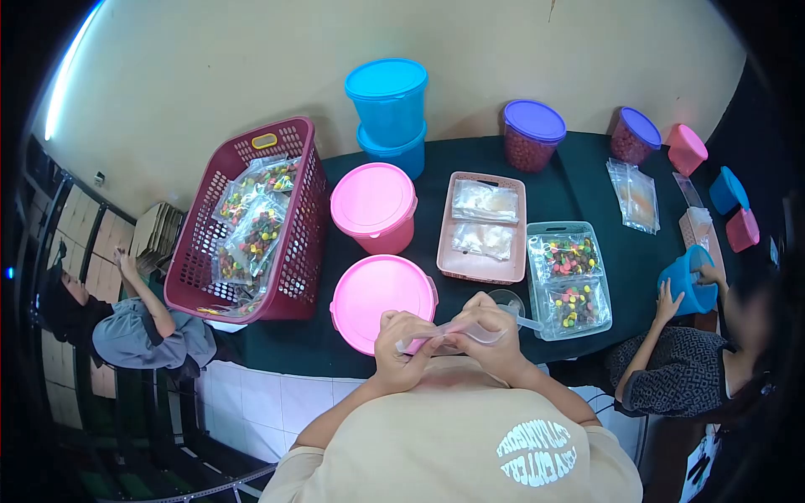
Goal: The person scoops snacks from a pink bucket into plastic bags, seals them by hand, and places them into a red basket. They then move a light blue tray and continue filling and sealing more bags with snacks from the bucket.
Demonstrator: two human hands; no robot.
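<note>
Just in front of my chest, my left hand (399,350) and my right hand (490,337) pinch a clear plastic bag (480,333) between them, thumbs close together at its middle. The bag looks thin and flat, and its lower part is hard to make out. Partly behind my right hand stands a clear cup (506,298) with a pale handle (528,323) sticking out beside it. A pink lidded tub (381,302) is closest to my left hand. Right of the cup, a pale green tray (605,314) holds bags of colourful round candies (576,307).
A maroon basket (295,260) full of candy bags stands left. Behind are another pink tub (373,201), stacked blue tubs (386,101), a pink tray (444,251) of clear bags and purple-lidded tubs (534,126). One co-worker (671,369) handles a blue container (683,289); another person (142,331) is left.
</note>
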